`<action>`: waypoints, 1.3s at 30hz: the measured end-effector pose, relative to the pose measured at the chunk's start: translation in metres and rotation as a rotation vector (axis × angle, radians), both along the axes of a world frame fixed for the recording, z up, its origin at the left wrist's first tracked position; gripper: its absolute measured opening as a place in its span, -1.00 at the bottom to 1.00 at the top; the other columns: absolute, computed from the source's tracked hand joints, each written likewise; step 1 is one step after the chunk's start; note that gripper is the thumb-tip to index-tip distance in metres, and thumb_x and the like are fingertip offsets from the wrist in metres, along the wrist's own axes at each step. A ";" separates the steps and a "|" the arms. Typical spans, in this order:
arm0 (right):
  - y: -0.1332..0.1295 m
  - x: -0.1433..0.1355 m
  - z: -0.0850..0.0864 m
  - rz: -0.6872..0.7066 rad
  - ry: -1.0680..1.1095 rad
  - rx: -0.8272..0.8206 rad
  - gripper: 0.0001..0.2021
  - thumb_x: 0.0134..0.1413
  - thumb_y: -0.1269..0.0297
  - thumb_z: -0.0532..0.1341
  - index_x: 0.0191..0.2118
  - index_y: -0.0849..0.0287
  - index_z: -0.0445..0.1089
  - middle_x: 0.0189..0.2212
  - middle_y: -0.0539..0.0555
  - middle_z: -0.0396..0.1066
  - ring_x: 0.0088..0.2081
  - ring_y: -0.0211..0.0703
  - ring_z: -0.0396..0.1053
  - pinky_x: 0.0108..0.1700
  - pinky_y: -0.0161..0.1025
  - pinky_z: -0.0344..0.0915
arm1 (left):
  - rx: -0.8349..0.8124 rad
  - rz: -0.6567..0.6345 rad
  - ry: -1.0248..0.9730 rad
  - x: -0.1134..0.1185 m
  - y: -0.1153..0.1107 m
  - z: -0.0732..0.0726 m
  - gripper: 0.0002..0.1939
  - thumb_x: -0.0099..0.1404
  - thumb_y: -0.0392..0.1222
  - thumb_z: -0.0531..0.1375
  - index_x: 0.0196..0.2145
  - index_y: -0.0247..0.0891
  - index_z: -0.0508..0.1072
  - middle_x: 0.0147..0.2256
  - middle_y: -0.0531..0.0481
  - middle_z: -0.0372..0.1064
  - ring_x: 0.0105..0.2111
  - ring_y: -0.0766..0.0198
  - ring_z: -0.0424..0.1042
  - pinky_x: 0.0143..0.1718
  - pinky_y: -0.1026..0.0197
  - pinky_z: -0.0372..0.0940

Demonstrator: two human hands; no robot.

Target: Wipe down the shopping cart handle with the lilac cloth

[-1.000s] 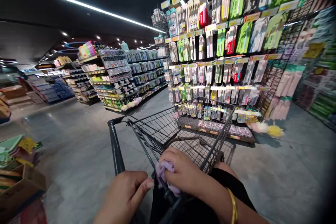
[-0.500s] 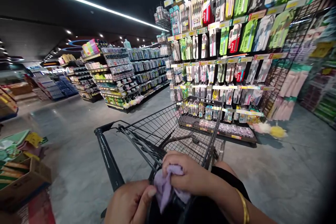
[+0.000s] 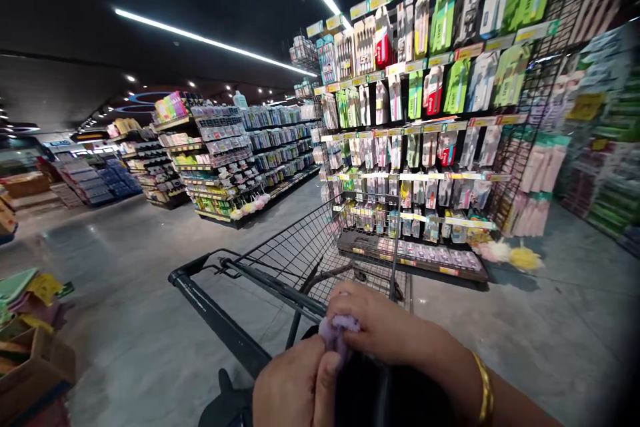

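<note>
A crumpled purple cloth [image 3: 337,332] is bunched up between my two hands, low in the middle of the head view. My right hand [image 3: 373,321] is wrapped around it from the right, with a gold bangle on that wrist. Pressed close on the left is my left hand [image 3: 294,383], closed, its thumb against the lower end of the cloth. Dark material fills the space under both hands, and its kind cannot be made out. The black handle bar [image 3: 220,313] of a shopping cart runs to the left of my hands, touched by neither as far as shows.
The cart's wire basket [image 3: 300,240] extends forward. A rack of packaged toothbrushes [image 3: 415,107] stands ahead to the right. Stocked shelves [image 3: 215,153] line the aisle at left. A cardboard box [image 3: 40,373] sits at lower left on the grey floor [image 3: 125,293].
Both hands have shifted right and drawn together, and the cloth is more tightly gathered, with its hanging end now covered. The view has turned slightly, with the cart lying at a different angle.
</note>
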State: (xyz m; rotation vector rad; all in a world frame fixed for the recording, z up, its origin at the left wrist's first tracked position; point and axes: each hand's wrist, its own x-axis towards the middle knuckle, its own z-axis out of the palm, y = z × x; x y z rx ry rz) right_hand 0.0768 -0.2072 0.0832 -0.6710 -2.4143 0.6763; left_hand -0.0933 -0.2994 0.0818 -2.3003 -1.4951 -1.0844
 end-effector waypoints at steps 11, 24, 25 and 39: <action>0.004 0.049 0.023 -0.060 -0.090 0.079 -0.78 -0.02 0.56 0.17 -0.27 0.13 0.42 -0.18 0.05 0.34 -0.14 -0.20 0.29 -0.07 -0.25 0.21 | -0.072 -0.246 0.147 -0.050 0.029 0.003 -0.47 0.40 0.29 -0.11 -0.26 -0.18 0.40 -0.34 -0.01 0.44 -0.28 0.17 0.44 0.16 -0.02 0.17; -0.051 0.044 0.048 -0.206 -0.163 0.276 -0.86 0.16 0.43 0.19 -0.20 0.06 0.40 -0.13 0.08 0.37 -0.12 -0.11 0.28 -0.11 -0.22 0.22 | -0.083 -0.025 0.324 0.007 0.052 -0.008 -0.69 0.37 0.05 0.10 -0.42 -0.20 0.37 -0.42 -0.05 0.37 -0.38 0.09 0.34 -0.33 0.07 0.18; -0.051 0.045 0.041 -0.274 -0.163 0.306 -0.86 0.14 0.44 0.19 -0.21 0.06 0.40 -0.11 0.09 0.36 -0.10 -0.09 0.28 -0.09 -0.19 0.22 | -0.106 -0.032 0.311 0.013 0.052 -0.008 -0.75 0.37 -0.02 0.11 -0.39 -0.20 0.39 -0.40 -0.05 0.39 -0.36 0.08 0.35 -0.30 0.05 0.21; 0.009 0.110 -0.013 -0.846 -0.152 0.673 -0.83 0.14 0.32 0.15 -0.18 0.10 0.46 -0.08 0.17 0.38 -0.11 0.01 0.33 -0.13 -0.13 0.27 | -0.048 0.141 0.327 -0.095 0.079 0.001 -0.68 0.42 0.03 0.07 -0.03 -0.16 0.47 -0.06 -0.09 0.49 0.01 0.03 0.42 0.27 -0.33 -0.07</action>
